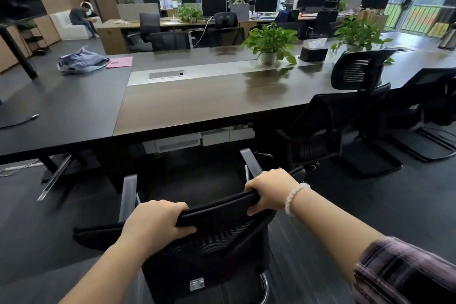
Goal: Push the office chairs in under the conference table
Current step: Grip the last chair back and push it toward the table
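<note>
Both hands are clamping the top rail of the black mesh chair (217, 237), left grip (154, 223) and right grip (270, 192) wrapped tight, and I'm seeing its seat pointing at the counter (197, 99), not yet under it.

A crumpled blue denim garment (82, 60) lies at the far left, with a pink folder (120, 62) just beside it, touching its right edge. Along the middle runs a silver cable hatch (165, 74). Right of it stands a leafy potted plant (270, 43), then a black tissue box (313, 53) with a white tissue sticking up, then a second potted plant (357, 31). A grey cable (19, 122) trails in from the left edge. Farther back stand desks with dark monitors (214, 6). One person sits on a white sofa (65, 24); another stands among the desks.
</note>
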Demonstrator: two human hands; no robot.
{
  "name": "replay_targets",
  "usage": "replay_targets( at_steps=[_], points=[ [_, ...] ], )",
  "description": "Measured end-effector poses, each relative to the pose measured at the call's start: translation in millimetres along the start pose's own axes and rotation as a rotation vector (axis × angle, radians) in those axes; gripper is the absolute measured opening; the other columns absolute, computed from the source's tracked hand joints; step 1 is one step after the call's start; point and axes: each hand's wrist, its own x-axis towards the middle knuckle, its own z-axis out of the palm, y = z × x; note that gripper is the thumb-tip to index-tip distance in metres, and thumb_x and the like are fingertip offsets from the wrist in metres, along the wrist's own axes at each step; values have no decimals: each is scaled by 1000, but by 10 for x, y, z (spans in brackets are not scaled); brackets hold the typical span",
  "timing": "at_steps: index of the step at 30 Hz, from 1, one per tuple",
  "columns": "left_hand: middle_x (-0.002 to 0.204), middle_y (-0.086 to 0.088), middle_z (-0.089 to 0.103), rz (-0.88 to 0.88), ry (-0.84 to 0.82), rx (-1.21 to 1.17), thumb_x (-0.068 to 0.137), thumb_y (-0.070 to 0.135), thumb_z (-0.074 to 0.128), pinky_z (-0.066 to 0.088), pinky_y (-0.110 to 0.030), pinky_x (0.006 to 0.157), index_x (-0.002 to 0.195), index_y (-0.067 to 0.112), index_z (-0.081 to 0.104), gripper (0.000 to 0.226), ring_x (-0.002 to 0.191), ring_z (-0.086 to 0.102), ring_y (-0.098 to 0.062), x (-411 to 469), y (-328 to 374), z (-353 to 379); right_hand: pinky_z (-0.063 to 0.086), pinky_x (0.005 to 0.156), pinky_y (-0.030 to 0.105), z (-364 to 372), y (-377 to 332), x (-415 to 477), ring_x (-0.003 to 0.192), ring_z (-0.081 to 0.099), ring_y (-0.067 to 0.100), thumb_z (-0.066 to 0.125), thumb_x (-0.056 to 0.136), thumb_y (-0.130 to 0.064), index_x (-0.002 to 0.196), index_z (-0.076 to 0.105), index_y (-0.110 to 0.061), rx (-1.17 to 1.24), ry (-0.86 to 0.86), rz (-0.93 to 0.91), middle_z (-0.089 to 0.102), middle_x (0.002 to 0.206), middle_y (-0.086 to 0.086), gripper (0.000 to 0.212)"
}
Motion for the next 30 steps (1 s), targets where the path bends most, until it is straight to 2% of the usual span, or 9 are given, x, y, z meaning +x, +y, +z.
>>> replay_targets(
  at_steps=[7,17,22,30],
  points=[
    [94,15,68,-11,-16,-13,77,71,49,42,-26,67,108,39,57,45,89,63,-9,14,-55,-11,45,71,30,-11,-37,60,88,65,19,64,72,-65,103,63,-31,-14,-21,-2,69,94,-6,46],
    [105,13,68,-76,-50,-34,76,70,52,44,-26,72,117,41,56,50,100,62,-10,218,-270,-68,45,72,30,-99,-102,389,88,65,20,64,73,-64,104,63,-28,-40,-30,4,69,94,-3,48],
    [106,13,68,-81,-54,-33,77,69,52,47,-26,75,117,41,56,49,99,63,-11,499,-395,-89,45,73,31,-142,11,719,90,65,19,65,73,-63,99,63,-29,-29,-28,12,68,93,-5,43],
    [105,11,68,-67,-37,3,78,69,51,47,-29,76,120,38,55,52,98,64,-14,1166,-701,-111,44,76,31,-236,291,1453,96,64,19,64,70,-67,101,62,-32,-64,-5,13,68,98,-6,46]
  ],
)
